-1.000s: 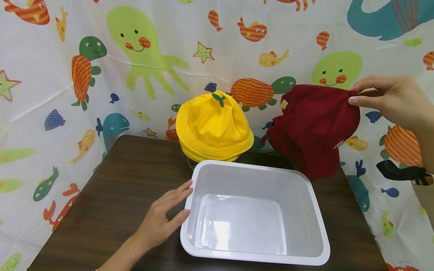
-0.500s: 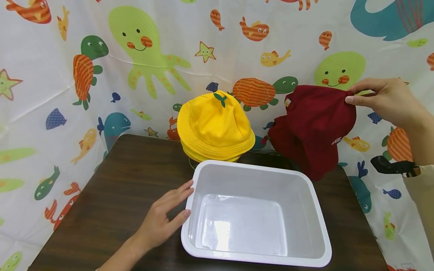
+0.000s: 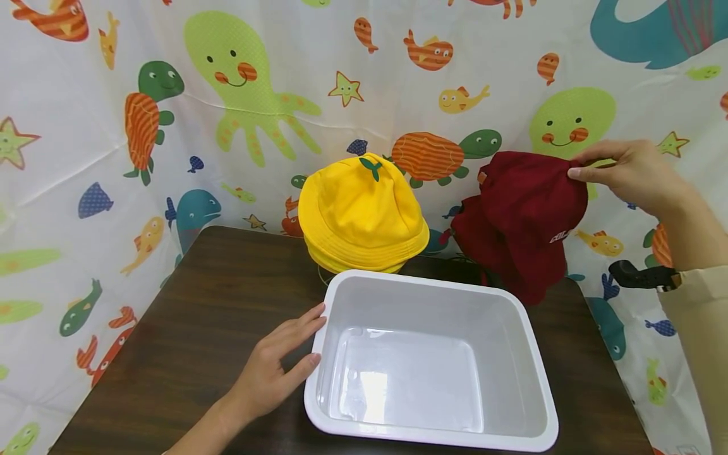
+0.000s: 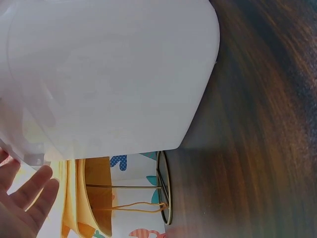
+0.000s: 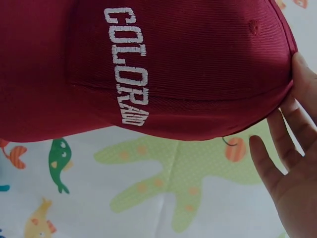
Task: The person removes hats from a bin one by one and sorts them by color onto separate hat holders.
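Note:
High at the back right, my right hand (image 3: 639, 174) pinches the crown of a dark red baseball cap (image 3: 531, 202) between thumb and fingertips. The cap hangs brim down, and white "COLORADO" lettering (image 5: 128, 67) runs across its front in the right wrist view. More red cloth (image 3: 474, 230) shows behind it at the lower left. My left hand (image 3: 273, 366) rests its relaxed fingers and thumb against the left rim of a white plastic basin (image 3: 432, 437). Behind the basin, a yellow bucket hat (image 3: 361, 215) with a green sprout on top sits on a wire stand (image 4: 166, 188).
The basin stands on a dark brown wooden table (image 3: 227, 303), with nothing visible inside it. A white curtain (image 3: 273, 38) printed with sea animals hangs behind the table. A black strap-like device (image 3: 643, 276) is on the right wrist, by a beige sleeve (image 3: 694, 328).
My right hand has moved left and slightly down with the red cap. The cap has turned, so more of its lettering faces the head camera. My left hand stays at the basin's rim.

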A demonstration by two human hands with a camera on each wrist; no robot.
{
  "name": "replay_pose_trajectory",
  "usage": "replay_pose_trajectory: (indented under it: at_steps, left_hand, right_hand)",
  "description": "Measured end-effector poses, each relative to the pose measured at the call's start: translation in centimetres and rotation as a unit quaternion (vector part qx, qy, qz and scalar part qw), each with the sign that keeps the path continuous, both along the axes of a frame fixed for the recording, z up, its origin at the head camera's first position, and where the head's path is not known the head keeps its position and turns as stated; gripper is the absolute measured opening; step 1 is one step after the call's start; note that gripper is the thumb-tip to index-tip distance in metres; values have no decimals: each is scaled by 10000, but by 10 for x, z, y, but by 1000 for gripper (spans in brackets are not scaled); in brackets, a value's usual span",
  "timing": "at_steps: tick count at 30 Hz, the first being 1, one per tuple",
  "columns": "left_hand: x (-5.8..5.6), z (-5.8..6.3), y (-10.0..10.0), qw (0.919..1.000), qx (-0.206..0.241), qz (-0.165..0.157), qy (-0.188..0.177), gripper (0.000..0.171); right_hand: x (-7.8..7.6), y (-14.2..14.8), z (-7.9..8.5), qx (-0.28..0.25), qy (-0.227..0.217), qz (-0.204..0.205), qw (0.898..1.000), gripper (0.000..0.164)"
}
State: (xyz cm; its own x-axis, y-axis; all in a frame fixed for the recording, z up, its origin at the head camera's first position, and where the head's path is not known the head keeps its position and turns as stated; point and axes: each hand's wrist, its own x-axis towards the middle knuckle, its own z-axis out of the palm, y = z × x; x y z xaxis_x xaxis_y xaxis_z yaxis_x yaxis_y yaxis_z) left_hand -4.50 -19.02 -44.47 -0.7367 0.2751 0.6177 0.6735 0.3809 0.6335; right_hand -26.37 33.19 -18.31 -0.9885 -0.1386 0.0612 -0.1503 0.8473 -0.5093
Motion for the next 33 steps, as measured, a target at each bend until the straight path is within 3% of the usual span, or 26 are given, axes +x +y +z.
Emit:
replay_pose_trajectory:
  at_steps: [7,14,24,33]
  left_hand:
    - [-1,0,1,9997,40,-34,250,60]
    - [1,0,1,9999,23,-2,106,60]
    - [0,-1,0,9996,44,-16,291,60]
    - [0,-1,0,9995,97,-79,279,60]
  right_hand:
    - [-4,-2,-10,93,-196,5,9998,47]
    - [-8,-8,-21,262,-128,79,9995,54]
    - [-13,-18,-43,210,-117,414,9989,48]
    - [-18,-18,-50,227,-314,461,9982,47]
